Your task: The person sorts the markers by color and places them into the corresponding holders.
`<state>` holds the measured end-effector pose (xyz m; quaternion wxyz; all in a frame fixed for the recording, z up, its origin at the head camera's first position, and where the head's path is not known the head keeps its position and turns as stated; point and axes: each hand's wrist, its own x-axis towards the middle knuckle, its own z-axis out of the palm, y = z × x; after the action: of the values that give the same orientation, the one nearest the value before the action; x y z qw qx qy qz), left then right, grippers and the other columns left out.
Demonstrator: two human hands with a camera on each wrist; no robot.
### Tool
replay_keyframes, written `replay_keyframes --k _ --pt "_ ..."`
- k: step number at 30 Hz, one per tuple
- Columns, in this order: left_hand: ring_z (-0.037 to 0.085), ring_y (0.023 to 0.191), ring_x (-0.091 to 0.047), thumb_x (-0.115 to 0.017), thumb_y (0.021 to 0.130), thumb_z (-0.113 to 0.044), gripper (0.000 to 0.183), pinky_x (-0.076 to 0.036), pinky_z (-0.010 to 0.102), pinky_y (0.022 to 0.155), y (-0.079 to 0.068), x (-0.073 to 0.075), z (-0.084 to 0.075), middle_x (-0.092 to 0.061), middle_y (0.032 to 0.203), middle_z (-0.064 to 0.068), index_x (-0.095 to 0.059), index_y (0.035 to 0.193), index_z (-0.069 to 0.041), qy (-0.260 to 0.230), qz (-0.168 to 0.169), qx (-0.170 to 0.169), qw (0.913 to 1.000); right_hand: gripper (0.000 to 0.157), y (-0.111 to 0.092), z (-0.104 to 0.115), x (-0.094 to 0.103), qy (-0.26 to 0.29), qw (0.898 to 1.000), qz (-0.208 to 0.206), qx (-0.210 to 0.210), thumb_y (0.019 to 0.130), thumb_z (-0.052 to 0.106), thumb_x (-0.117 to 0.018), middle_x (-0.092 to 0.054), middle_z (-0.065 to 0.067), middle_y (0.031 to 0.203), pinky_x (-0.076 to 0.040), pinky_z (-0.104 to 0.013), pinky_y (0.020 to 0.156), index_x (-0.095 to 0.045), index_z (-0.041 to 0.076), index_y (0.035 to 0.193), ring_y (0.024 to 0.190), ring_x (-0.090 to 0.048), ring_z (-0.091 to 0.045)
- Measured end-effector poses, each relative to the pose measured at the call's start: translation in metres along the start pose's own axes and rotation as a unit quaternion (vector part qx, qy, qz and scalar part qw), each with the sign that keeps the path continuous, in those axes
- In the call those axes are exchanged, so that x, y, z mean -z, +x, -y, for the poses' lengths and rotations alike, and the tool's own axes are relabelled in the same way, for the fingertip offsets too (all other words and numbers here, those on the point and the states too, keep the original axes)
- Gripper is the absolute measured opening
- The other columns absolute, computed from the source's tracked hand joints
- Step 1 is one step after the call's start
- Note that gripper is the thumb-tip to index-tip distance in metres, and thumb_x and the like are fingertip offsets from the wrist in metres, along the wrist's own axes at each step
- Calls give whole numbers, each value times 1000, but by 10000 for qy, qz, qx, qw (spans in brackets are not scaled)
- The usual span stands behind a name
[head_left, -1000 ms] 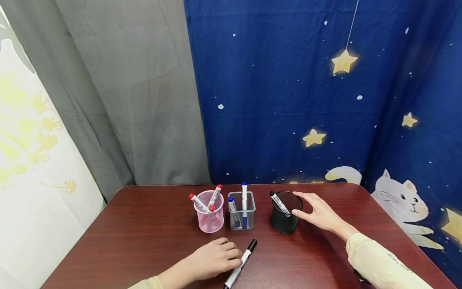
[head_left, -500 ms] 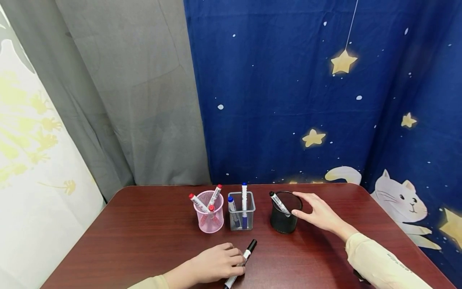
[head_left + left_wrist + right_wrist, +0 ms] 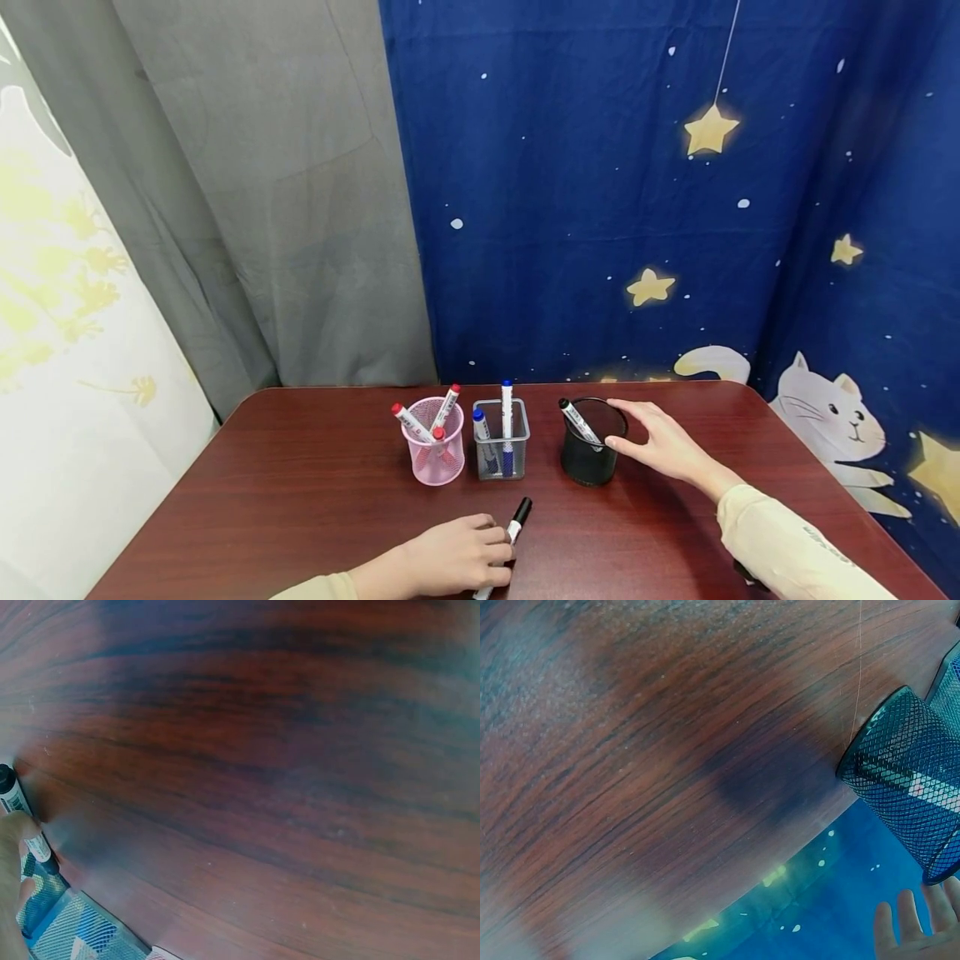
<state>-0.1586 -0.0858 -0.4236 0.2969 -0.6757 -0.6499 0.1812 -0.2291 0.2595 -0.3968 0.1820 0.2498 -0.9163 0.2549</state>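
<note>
My left hand (image 3: 450, 554) is low over the table, its fingers curled over a black-capped whiteboard marker (image 3: 521, 512) lying on the wood. The left wrist view shows a finger or thumb across the white barrel of that marker (image 3: 13, 799). At the right, my right hand (image 3: 663, 442) touches the rim of a black mesh pen cup (image 3: 588, 467) with thumb and forefinger spread. Another black-capped marker (image 3: 581, 422) leans inside this cup. Straight fingers of the right hand (image 3: 919, 941) show beside the cup (image 3: 900, 795) in the right wrist view.
A pink mesh cup (image 3: 437, 468) with red-capped markers stands at the left. Between it and the black cup is a square grey mesh holder (image 3: 491, 467) with blue-capped markers. Curtains hang behind the dark red table (image 3: 300, 467).
My left hand has moved slightly right and down onto the marker, covering more of its barrel. The marker has shifted a little. The right hand stays at the black cup.
</note>
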Motion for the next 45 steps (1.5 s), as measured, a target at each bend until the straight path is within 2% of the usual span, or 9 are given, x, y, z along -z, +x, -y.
replay_keyframes --k 10,18,26,33,39,45 --pt "3 91 -48 -41 87 -27 16 -38 26 82 2 0 -5 -52 89 -16 -55 87 -34 -14 39 -126 9999 59 0 2 0 20 10000 72 -65 78 40 -70 -57 -9 118 -40 -49 85 -53 10 126 107 -50 -27" --pt "2 87 -48 -36 91 -27 20 -38 23 78 2 4 -4 -52 85 -17 -54 87 -34 164 -143 -273 9994 59 0 2 1 11 9999 68 -73 78 40 -69 -57 -8 118 -40 -49 86 -53 11 126 107 -50 -26" --pt "7 92 -48 -41 94 -25 22 -38 22 84 5 16 -2 -55 94 -13 -61 102 -32 -368 -55 -469 9982 58 -1 3 2 48 9998 138 -134 80 40 -68 -57 -9 119 -40 -50 86 -53 10 127 108 -50 -28" --pt "8 96 -49 -40 95 -27 23 -38 21 85 8 24 0 -56 98 -11 -60 105 -31 -542 -92 -383 9978 59 -1 2 2 46 9998 132 -137 79 40 -68 -57 -9 119 -40 -50 86 -53 9 127 108 -50 -28" --pt "7 98 -49 -40 95 -27 22 -38 19 85 10 31 1 -57 102 -11 -59 107 -28 -881 -40 -152 9960 59 0 2 1 45 9999 87 -81 79 40 -68 -57 -9 119 -40 -50 86 -53 8 126 108 -50 -28" --pt "7 97 -49 -40 95 -25 21 -38 19 85 14 36 3 -56 102 -10 -58 105 -25 -1032 -311 -54 9942 58 0 0 -1 20 10000 1 -45 79 40 -69 -57 -8 118 -41 -49 85 -54 9 126 107 -50 -27"
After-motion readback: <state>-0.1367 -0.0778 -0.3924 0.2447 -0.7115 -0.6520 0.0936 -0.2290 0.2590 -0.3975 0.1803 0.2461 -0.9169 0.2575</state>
